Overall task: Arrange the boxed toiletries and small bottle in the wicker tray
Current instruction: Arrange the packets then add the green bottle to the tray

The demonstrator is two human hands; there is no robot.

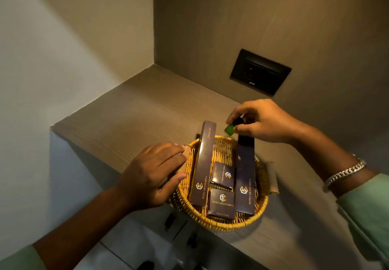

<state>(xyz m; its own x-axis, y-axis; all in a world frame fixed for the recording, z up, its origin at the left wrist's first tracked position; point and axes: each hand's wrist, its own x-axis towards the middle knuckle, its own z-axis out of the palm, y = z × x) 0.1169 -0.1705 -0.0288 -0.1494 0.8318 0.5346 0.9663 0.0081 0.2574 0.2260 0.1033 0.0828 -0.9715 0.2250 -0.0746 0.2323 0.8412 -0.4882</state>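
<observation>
A round wicker tray (pixel 223 224) sits at the front edge of a wooden shelf. Inside lie two long dark boxes, one on the left (pixel 203 162) and one on the right (pixel 245 177), with two small square boxes (pixel 223 175) (pixel 222 203) between them. My left hand (pixel 153 175) grips the tray's left handle. My right hand (pixel 261 121) hovers above the tray's far rim, fingers closed on a small green bottle (pixel 229 129) with a dark cap. Most of the bottle is hidden by my fingers.
A black wall socket panel (pixel 260 72) is set in the back wall above the shelf (pixel 130 118). The tray's right handle (pixel 272 178) sticks out over the shelf. White drawers with dark knobs (pixel 168 221) lie below the shelf's front edge.
</observation>
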